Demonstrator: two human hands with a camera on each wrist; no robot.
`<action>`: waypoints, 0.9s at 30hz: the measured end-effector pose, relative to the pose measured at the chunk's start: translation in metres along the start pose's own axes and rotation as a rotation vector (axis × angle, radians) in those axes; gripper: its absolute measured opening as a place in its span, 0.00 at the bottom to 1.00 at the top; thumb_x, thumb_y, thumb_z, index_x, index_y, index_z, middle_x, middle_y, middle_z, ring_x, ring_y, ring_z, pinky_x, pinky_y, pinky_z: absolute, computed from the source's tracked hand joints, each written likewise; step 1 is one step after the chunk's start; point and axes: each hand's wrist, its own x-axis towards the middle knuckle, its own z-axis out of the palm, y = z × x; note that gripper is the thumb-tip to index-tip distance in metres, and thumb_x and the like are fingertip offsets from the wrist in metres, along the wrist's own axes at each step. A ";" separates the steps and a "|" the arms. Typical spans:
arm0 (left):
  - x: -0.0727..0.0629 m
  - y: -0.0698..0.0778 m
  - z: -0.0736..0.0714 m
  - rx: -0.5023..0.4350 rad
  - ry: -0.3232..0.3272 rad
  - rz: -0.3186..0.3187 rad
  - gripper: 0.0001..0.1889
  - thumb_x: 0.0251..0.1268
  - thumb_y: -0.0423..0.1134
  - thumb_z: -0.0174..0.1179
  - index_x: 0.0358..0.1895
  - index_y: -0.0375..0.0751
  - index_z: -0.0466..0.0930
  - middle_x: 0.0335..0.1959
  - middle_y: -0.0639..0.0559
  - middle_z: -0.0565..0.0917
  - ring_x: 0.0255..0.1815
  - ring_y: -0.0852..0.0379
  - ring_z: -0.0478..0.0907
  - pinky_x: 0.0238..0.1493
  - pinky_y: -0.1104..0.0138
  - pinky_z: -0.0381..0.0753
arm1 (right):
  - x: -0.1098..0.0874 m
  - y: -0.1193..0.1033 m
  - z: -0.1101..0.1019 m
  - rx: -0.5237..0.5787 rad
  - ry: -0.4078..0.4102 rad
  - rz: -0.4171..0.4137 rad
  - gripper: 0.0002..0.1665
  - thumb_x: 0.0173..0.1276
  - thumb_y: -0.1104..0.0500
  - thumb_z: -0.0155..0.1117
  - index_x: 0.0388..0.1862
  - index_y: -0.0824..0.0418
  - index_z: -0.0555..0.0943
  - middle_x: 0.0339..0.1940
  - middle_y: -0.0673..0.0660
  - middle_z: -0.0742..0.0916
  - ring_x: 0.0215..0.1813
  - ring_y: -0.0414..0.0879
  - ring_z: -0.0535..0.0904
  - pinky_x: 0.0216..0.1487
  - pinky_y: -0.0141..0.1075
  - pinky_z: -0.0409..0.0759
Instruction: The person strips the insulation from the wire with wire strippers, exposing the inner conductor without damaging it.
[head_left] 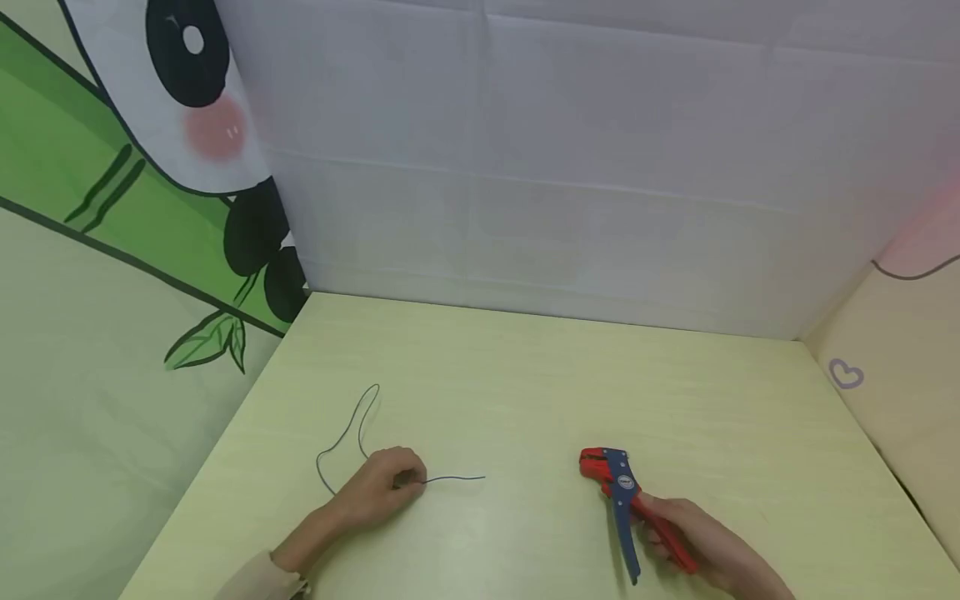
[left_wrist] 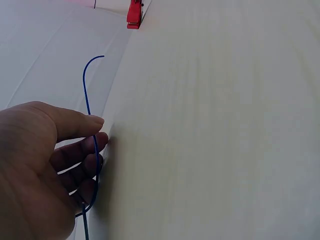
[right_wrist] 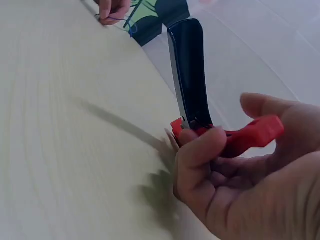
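Note:
Between thumb and fingertips my left hand pinches a thin blue wire. In the head view a short end of the wire sticks out to the right of that hand, while the rest loops back behind it on the table. My right hand grips the red handle of a red and blue wire stripper, its fingers curled round it. The tool's red head points up and left, and its blue handle stands spread away from the red one. In the right wrist view the blue handle rises above the fingers.
A pale wood-grain table lies under both hands. White sheeting hangs at its back edge. To the left is a cloth printed with a panda and bamboo; a light panel with a small heart borders the right side.

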 end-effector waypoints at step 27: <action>0.003 0.006 -0.002 -0.025 -0.010 -0.025 0.03 0.63 0.32 0.64 0.33 0.45 0.83 0.31 0.55 0.85 0.36 0.70 0.75 0.41 0.71 0.78 | 0.010 0.026 0.011 1.035 -0.659 -0.055 0.41 0.79 0.37 0.20 0.68 0.59 0.72 0.69 0.59 0.79 0.74 0.50 0.72 0.80 0.42 0.61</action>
